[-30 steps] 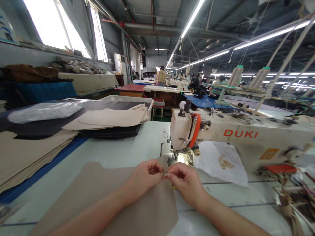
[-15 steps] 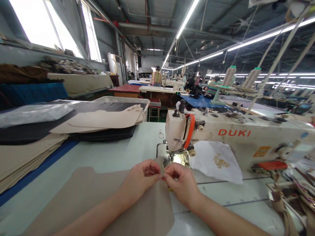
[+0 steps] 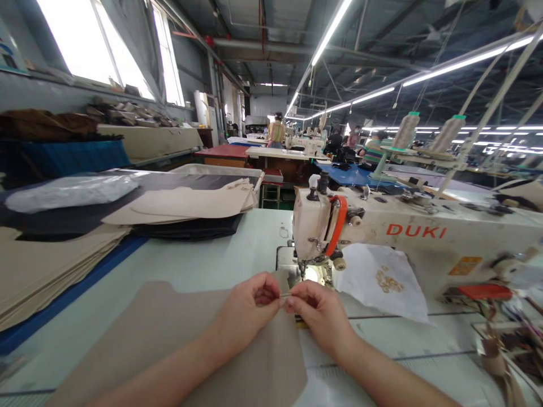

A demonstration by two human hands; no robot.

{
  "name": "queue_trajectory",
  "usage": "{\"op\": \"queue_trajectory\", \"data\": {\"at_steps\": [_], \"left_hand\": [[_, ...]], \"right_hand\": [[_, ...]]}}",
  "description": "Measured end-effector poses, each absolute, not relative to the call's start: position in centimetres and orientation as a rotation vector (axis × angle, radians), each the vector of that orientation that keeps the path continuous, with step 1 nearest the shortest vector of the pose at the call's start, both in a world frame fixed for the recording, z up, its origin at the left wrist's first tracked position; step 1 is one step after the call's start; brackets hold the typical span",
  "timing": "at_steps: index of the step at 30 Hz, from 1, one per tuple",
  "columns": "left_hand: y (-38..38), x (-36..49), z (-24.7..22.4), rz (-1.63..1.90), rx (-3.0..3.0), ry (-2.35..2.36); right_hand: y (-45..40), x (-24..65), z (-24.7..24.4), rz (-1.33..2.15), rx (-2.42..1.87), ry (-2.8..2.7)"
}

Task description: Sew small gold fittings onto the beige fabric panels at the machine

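My left hand (image 3: 248, 311) and my right hand (image 3: 322, 311) meet fingertip to fingertip in front of the sewing machine's needle area. Both are closed in a pinch on a small narrow strip (image 3: 285, 294) stretched between them. Whether this strip is separate or a fold of the panel below is unclear. Beneath my left hand and forearm lies a large grey-beige panel (image 3: 182, 322), flat on the pale table, with a narrow end showing just behind the fingertips. The white sewing machine (image 3: 365, 226) stands right behind my hands, its lamp lit beside the needle.
At left, stacks of beige panels (image 3: 190, 203) lie on black material, near a clear plastic bag (image 3: 72, 192). A white cloth (image 3: 382, 282) with small tan pieces rests under the machine arm. Straps (image 3: 504, 362) fill the right corner. Thread cones (image 3: 407, 130) stand behind.
The view has turned slightly left, so the scene sits further right. My hands keep their pinch; slightly more of the strip shows between the fingertips.
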State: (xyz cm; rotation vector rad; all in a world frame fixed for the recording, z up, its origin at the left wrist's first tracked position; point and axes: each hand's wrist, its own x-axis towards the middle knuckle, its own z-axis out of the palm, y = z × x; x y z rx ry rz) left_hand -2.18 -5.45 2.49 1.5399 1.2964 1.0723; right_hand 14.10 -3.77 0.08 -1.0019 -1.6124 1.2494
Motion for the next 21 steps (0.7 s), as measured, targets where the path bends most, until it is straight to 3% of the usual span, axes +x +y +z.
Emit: {"op": "queue_trajectory", "data": {"at_steps": [8,13,21], "left_hand": [[-5.0,-2.5,2.1,1.003,1.458,1.308],[-4.8,-3.0,2.9,0.798,1.529,1.353],[-5.4,-3.7,4.3,0.709,2.139,1.392]], "right_hand": [[-3.9,14.3,0.5,1.062,-1.037,-1.743],[-3.7,14.6,0.8,1.13,-0.996,-1.737],[-3.8,14.5,0.6,1.042,-1.061,-1.925]]}}
